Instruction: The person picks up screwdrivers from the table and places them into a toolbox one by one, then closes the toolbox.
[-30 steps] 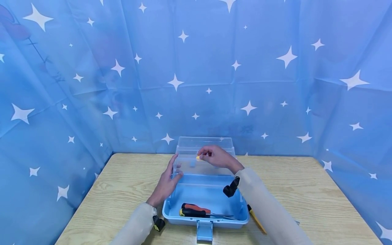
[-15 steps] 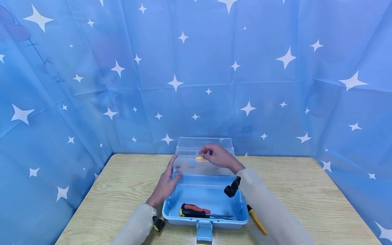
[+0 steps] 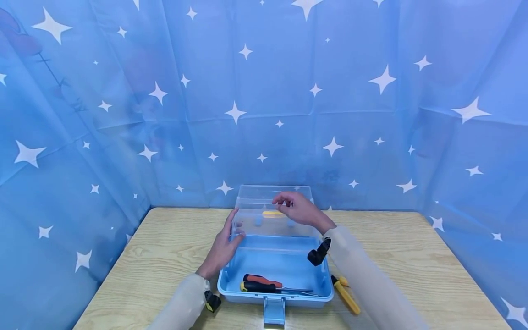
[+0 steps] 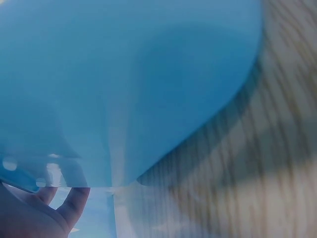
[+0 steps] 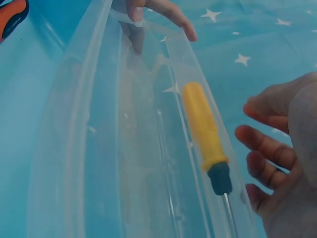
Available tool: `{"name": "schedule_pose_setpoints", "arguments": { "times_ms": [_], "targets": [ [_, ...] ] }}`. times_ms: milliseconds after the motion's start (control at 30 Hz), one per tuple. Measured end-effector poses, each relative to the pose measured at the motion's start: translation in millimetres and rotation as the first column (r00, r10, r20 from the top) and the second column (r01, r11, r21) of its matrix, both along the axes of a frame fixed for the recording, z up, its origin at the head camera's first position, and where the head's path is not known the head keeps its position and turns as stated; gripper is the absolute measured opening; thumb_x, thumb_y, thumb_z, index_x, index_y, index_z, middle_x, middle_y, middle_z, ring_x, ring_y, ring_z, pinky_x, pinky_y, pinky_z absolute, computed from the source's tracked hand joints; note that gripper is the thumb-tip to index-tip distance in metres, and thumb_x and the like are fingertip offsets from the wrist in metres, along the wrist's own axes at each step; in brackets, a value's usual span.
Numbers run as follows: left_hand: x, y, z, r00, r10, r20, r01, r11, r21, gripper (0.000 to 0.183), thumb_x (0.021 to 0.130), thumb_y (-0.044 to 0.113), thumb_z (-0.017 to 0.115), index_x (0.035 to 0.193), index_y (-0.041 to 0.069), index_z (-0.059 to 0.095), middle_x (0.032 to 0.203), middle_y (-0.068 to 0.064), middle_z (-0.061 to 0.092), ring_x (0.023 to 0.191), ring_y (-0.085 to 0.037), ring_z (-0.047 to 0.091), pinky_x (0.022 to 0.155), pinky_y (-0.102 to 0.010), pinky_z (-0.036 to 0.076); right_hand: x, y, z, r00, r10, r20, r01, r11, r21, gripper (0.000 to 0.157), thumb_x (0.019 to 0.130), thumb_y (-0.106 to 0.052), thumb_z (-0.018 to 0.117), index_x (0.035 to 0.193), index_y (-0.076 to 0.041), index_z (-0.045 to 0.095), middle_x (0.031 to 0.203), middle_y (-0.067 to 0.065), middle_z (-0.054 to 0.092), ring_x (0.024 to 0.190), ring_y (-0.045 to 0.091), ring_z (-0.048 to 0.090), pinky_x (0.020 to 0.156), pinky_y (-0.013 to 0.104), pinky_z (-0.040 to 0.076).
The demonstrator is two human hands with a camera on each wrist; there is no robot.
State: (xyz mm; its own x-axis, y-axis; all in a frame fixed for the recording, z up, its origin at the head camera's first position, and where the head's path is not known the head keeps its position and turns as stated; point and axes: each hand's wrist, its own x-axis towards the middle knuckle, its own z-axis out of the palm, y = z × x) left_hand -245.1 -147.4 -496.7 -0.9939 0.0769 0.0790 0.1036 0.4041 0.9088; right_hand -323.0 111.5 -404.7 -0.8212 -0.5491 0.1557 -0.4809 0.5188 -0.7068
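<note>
A light blue toolbox (image 3: 274,261) stands with its clear lid (image 3: 252,225) raised at the back. My left hand (image 3: 222,245) holds the lid's left end; in the right wrist view its thumb and a finger lie on either side of the clear wall. A screwdriver (image 5: 202,124) with a yellow handle, dark collar and metal shaft lies in a narrow compartment of the lid. Just beside it, my right hand (image 3: 299,208) hovers with loosely bent fingers and nothing between them. In the left wrist view, the toolbox side hides part of my left hand (image 4: 34,215).
Inside the toolbox, a red-handled tool (image 3: 261,278) and a black-handled screwdriver (image 3: 259,287) lie along the front wall. A yellow-handled tool (image 3: 348,298) lies on the wooden table (image 3: 412,261) to the right. The front latch (image 3: 274,311) hangs down. A starry blue curtain (image 3: 280,91) stands behind.
My right hand has let go of the yellow screwdriver and drawn back to the right, so more of its handle shows. My left hand stays at the lid.
</note>
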Motion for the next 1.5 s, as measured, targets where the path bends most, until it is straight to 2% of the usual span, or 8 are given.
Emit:
{"name": "schedule_pose_setpoints", "arguments": {
  "times_ms": [200,367,567,800,1100,1233,1500],
  "targets": [
    [0.3,0,2.5,1.0,-0.009,-0.001,0.009,1.0,0.001,0.068,0.102,0.035,0.054,0.154,0.051,0.013,0.148,-0.01,0.046,0.137,-0.034,0.045,0.108,-0.064,0.037,7.1,9,10.0,0.999,0.017,-0.035,-0.017,1.0,0.006,0.02,0.1,-0.013,0.057,0.117,-0.012,0.068,0.103,0.003,0.066,0.084,0.018,0.054,0.07,0.033,0.05],
    [0.6,0,3.1,1.0,-0.009,-0.008,0.009,1.0,-0.004,0.068,0.102,0.032,0.053,0.153,0.052,0.013,0.147,-0.009,0.047,0.137,-0.034,0.045,0.109,-0.064,0.037,13.6,17,15.8,0.998,0.03,-0.051,-0.031,0.999,-0.018,0.021,0.1,-0.012,0.057,0.119,-0.008,0.067,0.102,0.01,0.066,0.078,0.02,0.053,0.064,0.032,0.048],
    [1.0,-1,2.3,1.0,-0.01,-0.009,0.01,1.0,-0.005,0.067,0.103,0.032,0.053,0.151,0.055,0.013,0.146,-0.009,0.048,0.136,-0.033,0.045,0.109,-0.064,0.037,17.8,27,16.1,0.998,0.011,-0.06,-0.012,1.0,-0.012,0.018,0.101,-0.016,0.057,0.117,-0.016,0.067,0.1,0.005,0.066,0.077,0.021,0.053,0.062,0.031,0.048],
    [0.4,-1,1.5,1.0,-0.008,-0.011,0.008,1.0,0.0,0.067,0.103,0.032,0.053,0.151,0.056,0.013,0.147,-0.01,0.048,0.137,-0.034,0.045,0.109,-0.064,0.036,22.3,36,17.2,0.995,0.016,-0.094,-0.017,1.0,-0.007,0.017,0.1,-0.014,0.058,0.115,-0.015,0.067,0.099,0.0,0.064,0.079,0.019,0.054,0.064,0.03,0.049],
    [0.6,-1,-0.3,1.0,-0.009,-0.019,0.009,1.0,-0.004,0.067,0.102,0.034,0.053,0.151,0.056,0.013,0.146,-0.009,0.048,0.136,-0.033,0.046,0.109,-0.064,0.036,33.6,49,18.7,0.993,0.035,-0.109,-0.042,0.998,-0.057,0.021,0.1,-0.016,0.059,0.115,-0.004,0.066,0.096,0.001,0.064,0.077,0.017,0.054,0.063,0.029,0.049],
    [0.1,-2,-1.0,1.0,-0.008,-0.025,0.008,1.0,0.0,0.067,0.102,0.034,0.054,0.151,0.056,0.014,0.146,-0.009,0.049,0.135,-0.033,0.047,0.109,-0.063,0.037,37.1,55,17.6,0.995,0.007,-0.102,-0.013,0.998,-0.061,0.021,0.1,-0.017,0.059,0.117,-0.006,0.066,0.098,0.002,0.065,0.078,0.017,0.054,0.065,0.028,0.049],
    [0.1,-1,-1.9,1.0,-0.004,-0.023,0.004,1.0,-0.003,0.066,0.102,0.036,0.053,0.152,0.055,0.013,0.146,-0.008,0.049,0.137,-0.033,0.046,0.109,-0.063,0.037,44.0,68,15.4,0.995,-0.027,-0.097,0.02,0.998,-0.067,0.02,0.1,-0.018,0.059,0.115,-0.007,0.067,0.097,0.011,0.066,0.079,0.019,0.055,0.067,0.029,0.049]
  ]
}}
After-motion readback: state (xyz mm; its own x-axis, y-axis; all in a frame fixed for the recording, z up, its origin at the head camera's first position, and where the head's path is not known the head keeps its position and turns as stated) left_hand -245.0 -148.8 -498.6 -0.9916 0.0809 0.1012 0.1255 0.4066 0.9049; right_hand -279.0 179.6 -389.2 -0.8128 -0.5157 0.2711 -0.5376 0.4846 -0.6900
